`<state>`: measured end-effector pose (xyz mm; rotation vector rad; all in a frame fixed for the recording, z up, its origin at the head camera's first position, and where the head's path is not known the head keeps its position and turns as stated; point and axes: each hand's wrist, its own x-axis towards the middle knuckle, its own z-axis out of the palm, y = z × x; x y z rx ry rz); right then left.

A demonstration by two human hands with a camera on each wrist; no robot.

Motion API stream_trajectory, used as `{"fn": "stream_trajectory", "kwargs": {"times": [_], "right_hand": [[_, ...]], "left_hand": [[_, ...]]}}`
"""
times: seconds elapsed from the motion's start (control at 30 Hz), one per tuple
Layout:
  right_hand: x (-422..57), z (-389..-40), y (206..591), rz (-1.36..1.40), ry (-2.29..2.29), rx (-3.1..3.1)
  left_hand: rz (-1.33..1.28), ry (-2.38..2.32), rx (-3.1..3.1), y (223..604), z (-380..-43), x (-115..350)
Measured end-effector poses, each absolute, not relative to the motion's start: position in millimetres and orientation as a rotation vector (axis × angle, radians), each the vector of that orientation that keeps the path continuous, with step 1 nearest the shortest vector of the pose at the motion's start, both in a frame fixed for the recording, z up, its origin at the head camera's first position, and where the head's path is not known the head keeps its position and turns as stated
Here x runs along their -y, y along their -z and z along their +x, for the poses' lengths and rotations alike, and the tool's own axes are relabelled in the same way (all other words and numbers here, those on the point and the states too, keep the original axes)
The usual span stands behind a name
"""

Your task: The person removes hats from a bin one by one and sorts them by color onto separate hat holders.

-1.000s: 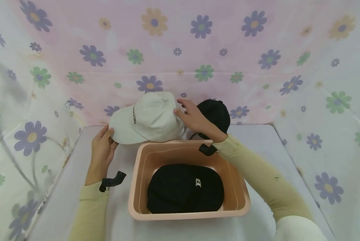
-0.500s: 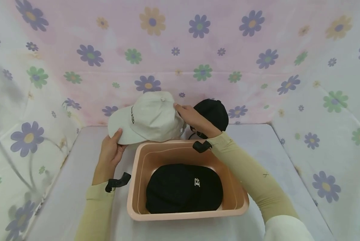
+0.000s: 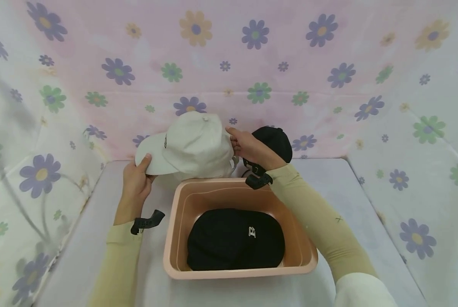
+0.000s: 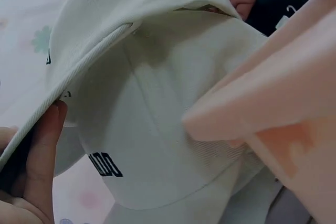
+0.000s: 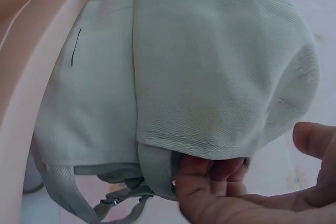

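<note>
Between both hands an off-white baseball cap [image 3: 194, 143] is held by its two ends near the back wall, its brim facing left. My left hand [image 3: 136, 181] pinches the brim, thumb on top and fingers beneath. At the cap's back edge is my right hand [image 3: 253, 149]; in the right wrist view its fingers [image 5: 210, 182] hook under that edge, while the thumb sticks out apart. Below this one lies a second off-white cap [image 4: 152, 135] with dark lettering, seen in the left wrist view. A black cap [image 3: 276, 140] sits just behind my right wrist.
A peach plastic basin [image 3: 168, 230] stands in front of the white caps. Inside it lies a black cap [image 3: 221, 238] with a light letter emblem. Flowered cloth walls [image 3: 229, 76] enclose the pale tabletop [image 3: 344, 187] at the back and sides.
The left hand has moved from the brim's side edge to pinching it from the front. The upper white cap has risen and tilted, and the right fingers have slipped under its back edge.
</note>
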<state>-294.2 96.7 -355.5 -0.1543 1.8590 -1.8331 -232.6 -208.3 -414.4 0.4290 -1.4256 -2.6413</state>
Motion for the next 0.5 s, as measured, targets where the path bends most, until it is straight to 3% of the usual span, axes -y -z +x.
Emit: {"fn": "stream_trajectory", "kwargs": {"times": [0.27, 0.5], "right_hand": [[-91.8, -295.9, 356.0, -0.186, 2.113, -1.705], [-92.4, -296.1, 357.2, -0.21, 2.098, -1.742]], "left_hand": [[0.39, 2.678, 1.422, 405.5, -238.6, 211.4], [0.449, 2.734, 1.426, 409.0, -249.6, 211.2]]}}
